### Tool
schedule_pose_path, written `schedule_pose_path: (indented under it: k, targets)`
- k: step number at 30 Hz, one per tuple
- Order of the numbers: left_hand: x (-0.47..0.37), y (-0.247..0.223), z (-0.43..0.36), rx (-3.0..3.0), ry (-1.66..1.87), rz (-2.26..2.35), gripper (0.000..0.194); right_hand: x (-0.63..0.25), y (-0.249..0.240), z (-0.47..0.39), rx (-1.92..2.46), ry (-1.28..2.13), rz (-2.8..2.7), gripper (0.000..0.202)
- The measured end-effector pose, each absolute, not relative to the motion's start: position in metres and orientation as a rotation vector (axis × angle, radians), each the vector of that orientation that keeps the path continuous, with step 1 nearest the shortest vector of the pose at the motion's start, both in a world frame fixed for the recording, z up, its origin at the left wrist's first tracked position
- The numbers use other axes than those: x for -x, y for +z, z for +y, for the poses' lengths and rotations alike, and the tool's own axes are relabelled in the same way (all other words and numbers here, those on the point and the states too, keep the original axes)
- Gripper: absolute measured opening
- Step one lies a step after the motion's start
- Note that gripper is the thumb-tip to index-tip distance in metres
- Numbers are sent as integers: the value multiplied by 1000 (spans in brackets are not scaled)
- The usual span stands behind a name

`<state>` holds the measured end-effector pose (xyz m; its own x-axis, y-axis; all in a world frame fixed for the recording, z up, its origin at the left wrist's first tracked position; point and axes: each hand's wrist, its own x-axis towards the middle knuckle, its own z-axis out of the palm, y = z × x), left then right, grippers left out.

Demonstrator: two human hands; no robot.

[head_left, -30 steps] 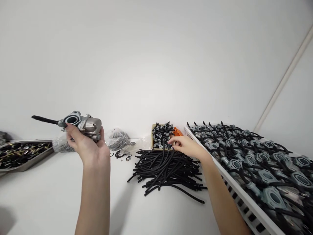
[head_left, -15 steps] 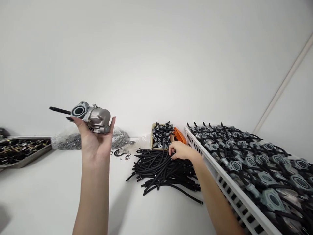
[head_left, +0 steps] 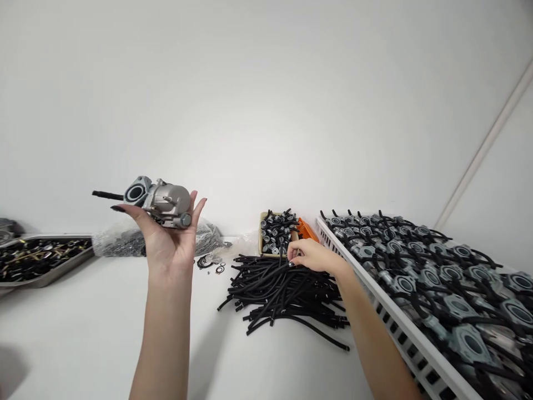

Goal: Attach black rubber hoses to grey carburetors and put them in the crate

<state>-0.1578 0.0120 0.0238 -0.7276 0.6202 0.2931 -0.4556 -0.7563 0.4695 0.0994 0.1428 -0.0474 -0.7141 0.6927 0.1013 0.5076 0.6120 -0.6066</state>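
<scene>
A silver metal carburetor (head_left: 169,199) with a grey flange and a black stem pointing left rests in my left hand (head_left: 169,239), raised above the table. My thumb presses it from the left, and the fingers curl up behind and to the right. My right hand (head_left: 306,255) is at the far edge of a pile of black rubber hoses (head_left: 283,300), its fingers pinched together. A hose appears to be between the fingertips, though the grip is partly hidden. Just behind that hand stands a yellow box (head_left: 261,244) of small round metal-and-black parts (head_left: 277,228).
A white slatted crate (head_left: 400,322) full of carburetors with hoses fills the right side. Behind my right hand is an orange bin (head_left: 307,229). At the left lie a metal tray (head_left: 50,275) of small parts, bagged parts (head_left: 120,239) and loose black rings (head_left: 220,268).
My left hand has turned the carburetor slightly, with its fingers a little more spread. The right hand stays over the hoses, its fingertips drawn closer together. The whole view has shifted a little.
</scene>
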Motion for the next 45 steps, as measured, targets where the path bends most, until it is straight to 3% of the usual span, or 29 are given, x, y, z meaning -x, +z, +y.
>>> schedule_pose_path:
  k: [3,8,14,20,25,31,36,45]
  targets:
    - [155,25,11,-593,2438,565,43,-101,-44,143,856,915,-2382,18]
    - [146,27,7,-653,2561,606,65,-105,-40,148,714,1081,-2020,26]
    - [150,25,15,-560,2530,554,37,-110,-32,142,499,1234,-1583,43]
    - [143,25,17,-465,2549,485,24,-106,-23,128,311,1281,-1376,34]
    - [129,24,18,-522,2443,530,39,-95,-18,111,239,1232,-1348,31]
    - [108,15,26,-691,2428,680,34,-79,-19,90,226,1121,-1360,21]
    - [91,7,28,-837,2354,730,41,-69,-22,76,201,1076,-1429,16]
    - [69,1,21,-941,2273,748,42,-56,-29,74,41,1203,-1375,19]
